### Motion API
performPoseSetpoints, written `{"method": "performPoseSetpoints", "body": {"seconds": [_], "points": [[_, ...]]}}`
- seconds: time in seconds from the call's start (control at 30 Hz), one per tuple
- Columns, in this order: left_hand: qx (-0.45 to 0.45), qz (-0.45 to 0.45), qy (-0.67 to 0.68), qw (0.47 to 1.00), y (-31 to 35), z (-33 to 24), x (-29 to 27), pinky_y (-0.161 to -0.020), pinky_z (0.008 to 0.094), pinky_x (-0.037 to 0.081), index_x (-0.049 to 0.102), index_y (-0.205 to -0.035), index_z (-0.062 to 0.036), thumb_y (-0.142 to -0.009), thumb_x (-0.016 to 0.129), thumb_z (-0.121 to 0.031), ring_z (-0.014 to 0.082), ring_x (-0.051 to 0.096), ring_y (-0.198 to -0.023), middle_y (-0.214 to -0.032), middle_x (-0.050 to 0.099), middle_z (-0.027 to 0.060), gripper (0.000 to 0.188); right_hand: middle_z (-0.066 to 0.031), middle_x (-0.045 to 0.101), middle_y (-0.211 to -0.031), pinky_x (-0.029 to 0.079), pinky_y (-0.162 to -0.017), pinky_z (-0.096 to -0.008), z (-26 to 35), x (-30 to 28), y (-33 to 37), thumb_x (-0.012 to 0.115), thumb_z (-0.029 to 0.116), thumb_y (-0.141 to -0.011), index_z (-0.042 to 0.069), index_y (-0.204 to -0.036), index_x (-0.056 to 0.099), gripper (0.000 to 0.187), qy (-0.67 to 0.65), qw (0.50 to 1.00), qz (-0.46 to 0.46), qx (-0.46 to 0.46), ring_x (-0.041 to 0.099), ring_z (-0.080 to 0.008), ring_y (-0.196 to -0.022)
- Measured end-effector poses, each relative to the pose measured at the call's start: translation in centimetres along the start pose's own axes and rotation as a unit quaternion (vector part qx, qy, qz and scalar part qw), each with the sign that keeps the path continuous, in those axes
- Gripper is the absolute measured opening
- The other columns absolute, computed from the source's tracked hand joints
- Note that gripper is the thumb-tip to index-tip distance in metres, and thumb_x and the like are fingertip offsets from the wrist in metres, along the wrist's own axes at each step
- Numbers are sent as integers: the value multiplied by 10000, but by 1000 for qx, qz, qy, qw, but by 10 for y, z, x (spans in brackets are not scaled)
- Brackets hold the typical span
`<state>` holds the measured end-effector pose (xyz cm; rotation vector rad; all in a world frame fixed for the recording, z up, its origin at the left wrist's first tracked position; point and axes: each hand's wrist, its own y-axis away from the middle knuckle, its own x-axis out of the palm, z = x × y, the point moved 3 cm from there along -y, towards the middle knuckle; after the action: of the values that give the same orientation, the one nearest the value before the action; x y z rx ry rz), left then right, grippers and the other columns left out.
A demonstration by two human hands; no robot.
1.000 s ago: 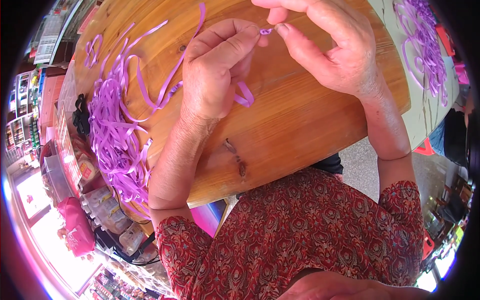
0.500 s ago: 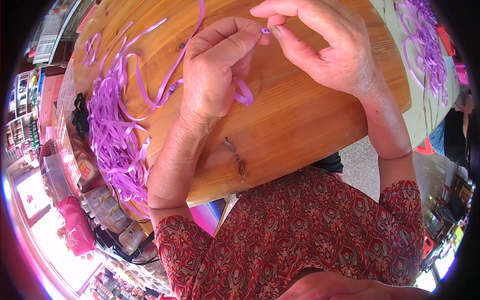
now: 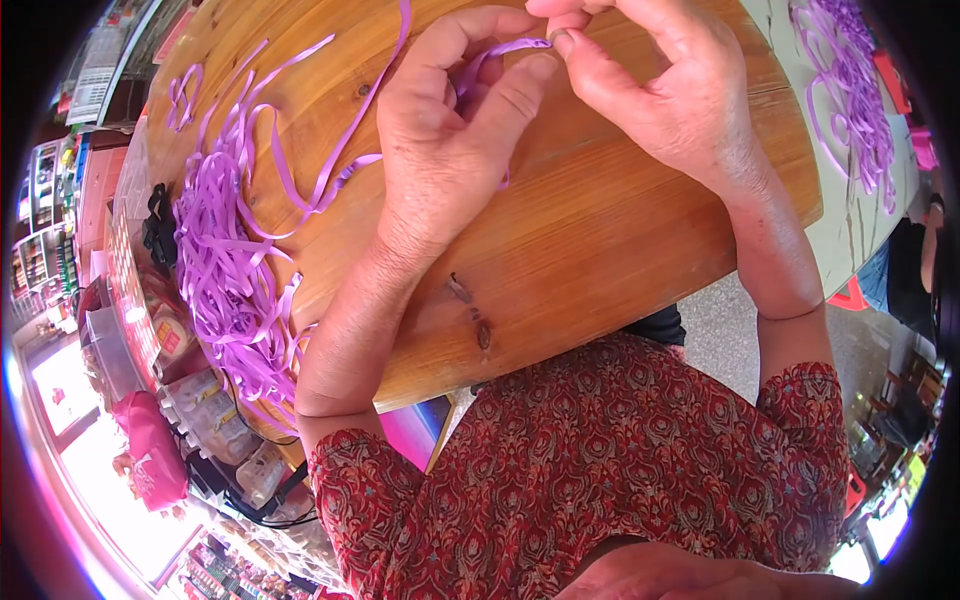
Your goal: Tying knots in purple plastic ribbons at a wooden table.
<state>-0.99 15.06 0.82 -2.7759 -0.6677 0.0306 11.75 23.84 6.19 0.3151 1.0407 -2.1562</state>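
Observation:
A narrow purple ribbon (image 3: pixel 515 46) stretches between my hands above the far part of the wooden table (image 3: pixel 600 240). My right hand (image 3: pixel 668 105) pinches its tip between thumb and forefinger. My left hand (image 3: pixel 455 135) curls around the ribbon's length, its thumb lifted off the strip and its lower fingers partly hidden. A small bit of purple shows below my left hand. Left of it, a heap of loose purple ribbons (image 3: pixel 230 270) lies along the table's edge, several strands trailing toward the far side.
Another bunch of purple ribbons (image 3: pixel 860 110) rests on a pale surface (image 3: pixel 890 240) at the right. Beyond the table's left edge are a pink bag (image 3: pixel 150 455), clear plastic packages (image 3: pixel 215 415) and a black strap-like item (image 3: pixel 160 228). Another person's dark clothing (image 3: pixel 910 270) shows far right.
My left thumb has come away from the ribbon's tip, and more of the strip now shows between my hands. Both hands have shifted slightly right.

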Motion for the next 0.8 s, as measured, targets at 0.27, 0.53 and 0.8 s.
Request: {"method": "performPoseSetpoints", "body": {"seconds": [0.27, 0.53, 0.8], "points": [[80, 16, -178, 981, 3, -1, -8, -654, 164, 442, 621, -1021, 13, -863, 603, 44, 42, 546, -744, -843, 608, -2, 162, -78, 626, -856, 501, -725, -266, -3, 5, 3, 637, -6, -770, 9, -925, 598, 161, -56, 997, 5, 54, 627, -169, -794], [-17, 12, -141, 990, 7, -5, -6, -563, 161, 423, 611, -964, 13, -850, 611, -1, 29, 519, -652, -817, 593, 10, 115, -78, 616, -848, 498, -724, -261, 3, 5, 3, 626, -24, -764, 14, -903, 585, 150, -57, 997, 6, 57, 618, -162, -800], [-24, 25, -29, 999, 4, 4, -8, -746, 212, 459, 608, -1028, 14, -871, 577, -10, 85, 575, -820, -938, 618, 36, 162, -73, 606, -851, 492, -721, -245, 0, 4, 4, 622, -16, -778, 11, -903, 584, 133, -41, 997, -12, 58, 608, -145, -795]]}}
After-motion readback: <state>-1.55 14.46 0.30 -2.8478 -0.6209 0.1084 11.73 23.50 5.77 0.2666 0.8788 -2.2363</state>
